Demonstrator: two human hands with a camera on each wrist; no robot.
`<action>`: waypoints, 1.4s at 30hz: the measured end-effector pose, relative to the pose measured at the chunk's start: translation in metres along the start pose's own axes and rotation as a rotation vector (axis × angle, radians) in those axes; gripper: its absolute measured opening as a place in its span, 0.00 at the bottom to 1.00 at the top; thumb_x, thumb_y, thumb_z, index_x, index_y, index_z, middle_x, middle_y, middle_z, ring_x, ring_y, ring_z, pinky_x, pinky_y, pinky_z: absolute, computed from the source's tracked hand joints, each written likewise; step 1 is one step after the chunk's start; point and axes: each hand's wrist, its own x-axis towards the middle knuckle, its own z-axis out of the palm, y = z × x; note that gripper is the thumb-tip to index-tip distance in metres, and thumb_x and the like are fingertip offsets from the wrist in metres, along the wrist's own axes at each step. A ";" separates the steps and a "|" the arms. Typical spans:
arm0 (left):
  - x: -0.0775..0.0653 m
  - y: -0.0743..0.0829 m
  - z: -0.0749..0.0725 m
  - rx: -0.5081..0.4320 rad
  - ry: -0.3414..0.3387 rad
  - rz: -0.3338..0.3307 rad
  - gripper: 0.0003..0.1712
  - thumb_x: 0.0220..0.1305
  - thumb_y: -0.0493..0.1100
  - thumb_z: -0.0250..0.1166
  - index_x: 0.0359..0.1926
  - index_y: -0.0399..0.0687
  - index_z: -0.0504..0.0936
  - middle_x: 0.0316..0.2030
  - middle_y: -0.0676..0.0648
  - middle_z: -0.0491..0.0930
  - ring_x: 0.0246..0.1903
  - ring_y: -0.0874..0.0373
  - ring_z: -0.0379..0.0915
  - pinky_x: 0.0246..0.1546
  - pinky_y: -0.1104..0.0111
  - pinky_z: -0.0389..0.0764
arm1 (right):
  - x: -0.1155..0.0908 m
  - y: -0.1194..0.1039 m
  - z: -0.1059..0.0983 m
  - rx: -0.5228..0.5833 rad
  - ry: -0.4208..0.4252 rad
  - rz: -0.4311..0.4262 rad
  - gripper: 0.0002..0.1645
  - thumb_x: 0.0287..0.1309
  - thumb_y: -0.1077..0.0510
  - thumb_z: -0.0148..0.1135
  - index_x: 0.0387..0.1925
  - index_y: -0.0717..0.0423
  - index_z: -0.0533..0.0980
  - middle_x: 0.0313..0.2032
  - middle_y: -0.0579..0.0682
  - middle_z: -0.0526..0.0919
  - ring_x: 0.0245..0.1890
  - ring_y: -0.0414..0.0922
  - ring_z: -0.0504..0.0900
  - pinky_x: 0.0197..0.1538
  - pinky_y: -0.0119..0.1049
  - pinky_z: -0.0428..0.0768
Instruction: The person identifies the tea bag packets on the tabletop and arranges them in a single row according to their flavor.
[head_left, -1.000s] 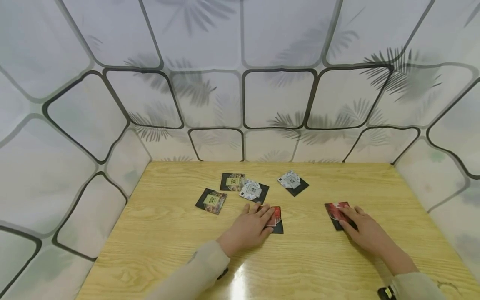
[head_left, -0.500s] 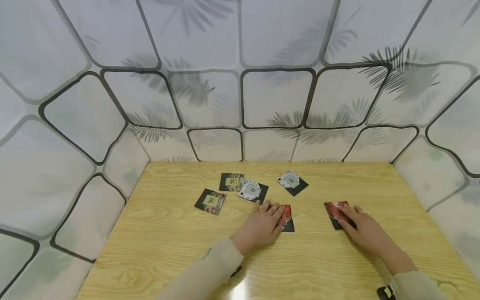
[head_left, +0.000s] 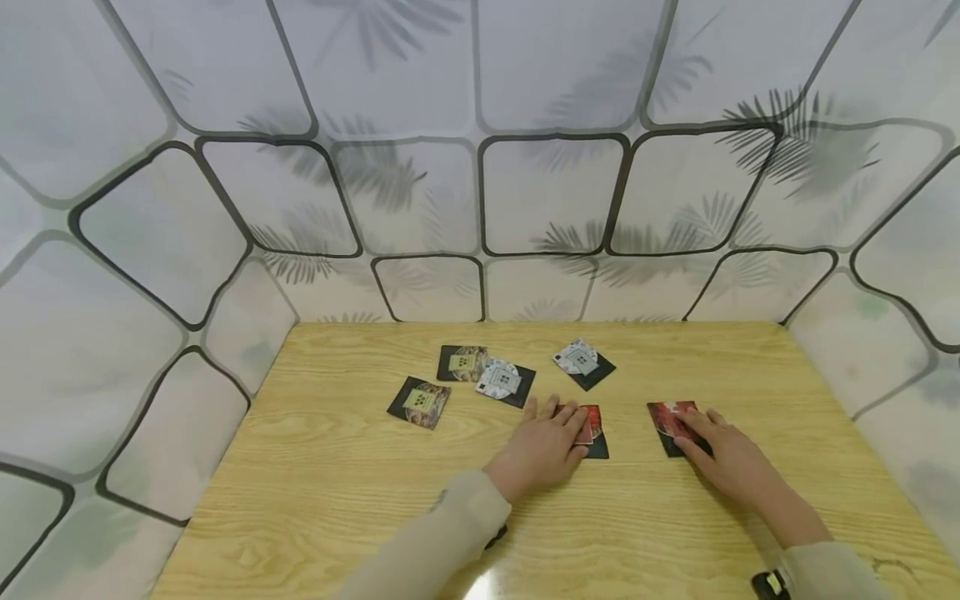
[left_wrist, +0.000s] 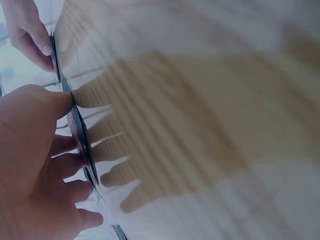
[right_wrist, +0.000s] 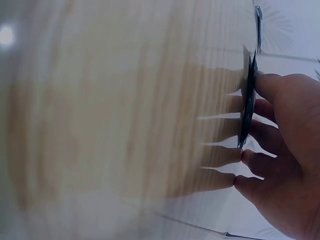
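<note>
My left hand (head_left: 538,448) rests palm down on a flat black-and-red packet (head_left: 595,433) near the middle of the table. Its spread fingers press the packet's left part and cover it. On the right, my right hand (head_left: 733,461) touches another black-and-red packet (head_left: 666,427) with its fingertips, hiding that packet's right side. Both wrist views show the thin packets lying flat under extended fingers: one packet (left_wrist: 80,132) below the left hand, one packet (right_wrist: 247,105) below the right.
Behind my left hand lie two black packets with yellow labels (head_left: 420,402) and a black-and-white packet (head_left: 504,381) overlapping one of them. A second black-and-white packet (head_left: 583,363) lies farther right. Patterned cloth walls (head_left: 555,196) border the wooden table (head_left: 315,500).
My left hand has slid its red packet rightward and slightly away from me, closer to the right one. The right hand and its packet have stayed in place.
</note>
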 end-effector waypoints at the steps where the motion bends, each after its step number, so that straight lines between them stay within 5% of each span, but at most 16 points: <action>1: 0.002 0.001 0.000 0.000 0.003 -0.002 0.36 0.84 0.62 0.44 0.84 0.58 0.57 0.82 0.52 0.59 0.83 0.46 0.52 0.81 0.43 0.57 | 0.000 0.000 0.000 -0.003 0.000 0.000 0.35 0.80 0.43 0.55 0.72 0.65 0.71 0.69 0.80 0.69 0.69 0.81 0.65 0.63 0.80 0.67; 25: 0.023 0.025 0.004 -0.005 0.022 -0.020 0.36 0.84 0.63 0.44 0.84 0.60 0.57 0.83 0.54 0.58 0.82 0.50 0.53 0.81 0.47 0.60 | 0.000 0.000 0.000 0.008 0.009 -0.004 0.34 0.79 0.44 0.56 0.72 0.65 0.71 0.69 0.79 0.69 0.69 0.82 0.63 0.65 0.80 0.65; 42: 0.034 0.037 0.001 -0.005 -0.032 -0.068 0.36 0.83 0.65 0.43 0.85 0.64 0.54 0.83 0.58 0.55 0.84 0.52 0.49 0.82 0.47 0.57 | -0.001 -0.002 0.002 0.009 0.016 0.009 0.34 0.79 0.45 0.57 0.72 0.65 0.72 0.70 0.78 0.69 0.71 0.81 0.62 0.67 0.80 0.63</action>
